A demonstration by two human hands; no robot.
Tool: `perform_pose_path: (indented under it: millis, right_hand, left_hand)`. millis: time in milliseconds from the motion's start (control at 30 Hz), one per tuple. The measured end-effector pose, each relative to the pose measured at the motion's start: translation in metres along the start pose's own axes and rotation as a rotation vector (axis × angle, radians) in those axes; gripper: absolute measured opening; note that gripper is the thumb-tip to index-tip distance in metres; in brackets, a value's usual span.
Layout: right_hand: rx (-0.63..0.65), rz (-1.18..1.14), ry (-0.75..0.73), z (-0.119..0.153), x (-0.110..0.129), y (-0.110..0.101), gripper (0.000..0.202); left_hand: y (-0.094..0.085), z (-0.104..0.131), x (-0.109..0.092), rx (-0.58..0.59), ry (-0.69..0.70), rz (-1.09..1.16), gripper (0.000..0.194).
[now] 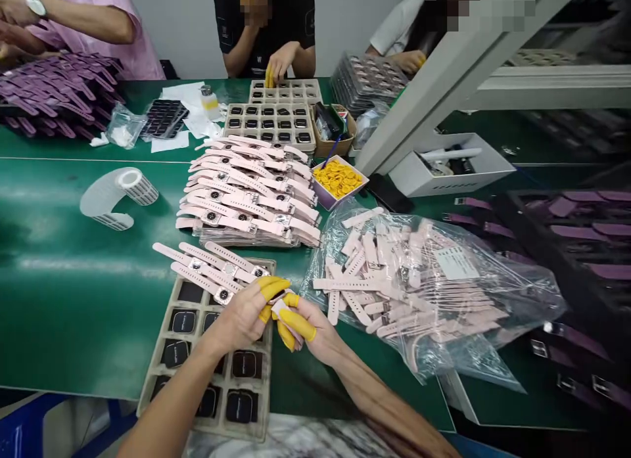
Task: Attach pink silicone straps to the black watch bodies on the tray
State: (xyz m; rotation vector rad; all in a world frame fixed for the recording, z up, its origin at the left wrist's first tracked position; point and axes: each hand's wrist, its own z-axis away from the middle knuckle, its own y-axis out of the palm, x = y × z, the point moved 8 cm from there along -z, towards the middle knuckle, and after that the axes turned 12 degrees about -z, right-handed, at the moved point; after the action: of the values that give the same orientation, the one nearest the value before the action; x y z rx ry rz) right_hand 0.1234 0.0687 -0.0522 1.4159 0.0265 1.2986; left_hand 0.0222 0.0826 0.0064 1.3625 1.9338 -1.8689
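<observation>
My left hand point(246, 317), with yellow finger cots, pinches a small dark watch case point(277, 296) that its fingers mostly cover. Against that case, my right hand point(313, 330) grips a pale pink watch strap point(280, 307), its thumb and fingers also in yellow cots. The two hands meet over the right edge of a beige compartment tray point(265, 386). Square dark watch cases point(184, 322) lie in several of its compartments. Across the tray's far end rest a few watches with pink straps point(207, 274). To the right, a clear plastic bag point(522, 300) spills loose pink straps point(365, 284).
Beyond the tray stands a stack of pink-strapped watches point(246, 195). A box of yellow finger cots point(338, 179), a white box point(448, 175) and a slanted grey post point(444, 70) are to its right. A curled white roll point(118, 198) lies left. Co-workers sit opposite.
</observation>
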Motion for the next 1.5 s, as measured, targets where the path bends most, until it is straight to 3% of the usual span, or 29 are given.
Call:
perform_pose_path:
  millis: [200,367,500,667,867,933,1000,1067,1200,1267,1300,1333,1400,1500]
  right_hand:
    - [-0.05,-0.052,-0.043,-0.001,0.0,-0.008,0.034]
    - [-0.15,-0.257,-0.014,-0.002,-0.001,-0.01,0.033]
    - [-0.142,-0.308,0.016,-0.002,0.003,-0.007,0.031]
    - [-0.136,-0.279,0.084,-0.001,-0.001,-0.009,0.034]
    - [-0.135,-0.154,0.039,-0.002,-0.002,-0.013,0.037]
    - [-0.136,-0.098,0.008,-0.001,0.001,-0.012,0.039]
    - [-0.13,-0.03,-0.017,0.0,0.004,-0.01,0.04]
    - [-0.105,-0.001,0.033,0.001,0.005,-0.006,0.039]
    - [0.014,0.025,0.316,0.008,0.001,-0.002,0.041]
    - [-0.001,0.102,0.331,0.009,0.007,-0.012,0.042]
    - [-0.037,0.131,0.285,0.007,0.012,-0.018,0.042]
    - [-0.078,0.145,0.218,0.006,0.018,-0.024,0.043]
    - [-0.138,0.119,0.076,0.003,0.024,-0.028,0.043]
    - [-0.116,0.041,-0.004,0.001,0.016,-0.018,0.041]
  left_hand:
    - [0.0,0.0,-0.001,-0.036,-0.004,-0.01,0.05]
    - [-0.002,0.001,-0.002,-0.012,-0.051,-0.071,0.053]
    - [-0.003,-0.002,-0.007,0.031,-0.04,-0.055,0.052]
    - [-0.005,-0.006,-0.009,0.052,-0.019,-0.208,0.047]
    - [-0.004,0.001,0.003,0.058,-0.104,0.015,0.048]
    - [-0.006,0.001,0.006,-0.012,-0.145,0.1,0.043]
    - [-0.01,-0.001,0.007,-0.141,-0.174,0.212,0.027]
    - [-0.015,-0.001,0.013,-0.272,-0.237,0.377,0.018]
    - [-0.032,0.016,0.051,-0.613,-0.519,0.734,0.028]
    - [-0.045,0.031,0.068,-0.799,-0.636,0.79,0.031]
    - [-0.047,0.034,0.072,-0.821,-0.679,0.792,0.032]
    - [-0.044,0.033,0.074,-0.773,-0.705,0.786,0.032]
    - [-0.028,0.024,0.066,-0.524,-0.697,0.719,0.033]
    - [0.003,0.01,0.039,-0.18,-0.528,0.485,0.037]
